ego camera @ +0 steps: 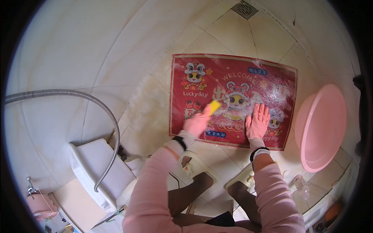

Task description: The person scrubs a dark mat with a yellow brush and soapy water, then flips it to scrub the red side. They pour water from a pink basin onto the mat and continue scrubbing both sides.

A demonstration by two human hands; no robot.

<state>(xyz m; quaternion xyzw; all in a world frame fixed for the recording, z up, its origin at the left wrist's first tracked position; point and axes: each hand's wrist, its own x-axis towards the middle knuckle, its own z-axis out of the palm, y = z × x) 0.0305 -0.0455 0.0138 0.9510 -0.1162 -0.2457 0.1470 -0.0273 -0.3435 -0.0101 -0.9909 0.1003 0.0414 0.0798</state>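
Observation:
A red doormat (215, 87) with cartoon figures and printed lettering lies flat on the tiled floor, wet and streaked with whitish suds. My left hand (197, 124), in a pink rubber glove and blurred, grips a yellow scrubbing brush or block (214, 107) over the mat's middle left; its underside is hidden. My right hand (258, 121), gloved in pink too, rests flat on the lower right part of the mat with fingers spread slightly and nothing in it.
A pink plastic basin (325, 128) stands tilted at the right. A floor drain (244, 10) is at the top. A metal shower hose (116, 125) curves over a white basin (100, 163) at left. A clear plastic bottle (301, 186) lies lower right. My slippered feet are below the mat.

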